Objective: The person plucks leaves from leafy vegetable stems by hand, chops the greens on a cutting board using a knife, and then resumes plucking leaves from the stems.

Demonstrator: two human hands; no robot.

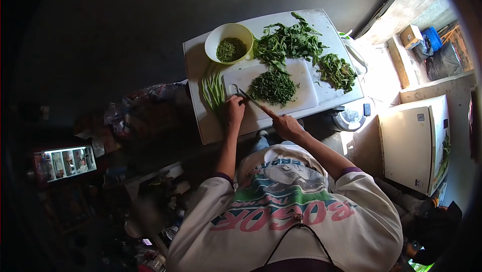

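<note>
My right hand point(287, 126) grips the handle of a knife point(253, 99), whose blade slants to the upper left over the white cutting board point(307, 91). Close to the blade, my left hand point(235, 110) rests at the board's left edge with fingers curled in; whatever may be in them is hidden. A heap of finely chopped greens point(273, 87) lies on the board, just right of the knife. Left of the board, long green pods or stems point(213, 90) lie in a bundle.
Behind the board stands a yellow-green bowl point(211, 38) with chopped greens inside. Leafy stems point(291, 41) spread over the back of the white table point(193, 53), and another pile of greens point(336, 72) sits at right. A lidded pot point(350, 116) and a white fridge point(409, 141) stand beyond.
</note>
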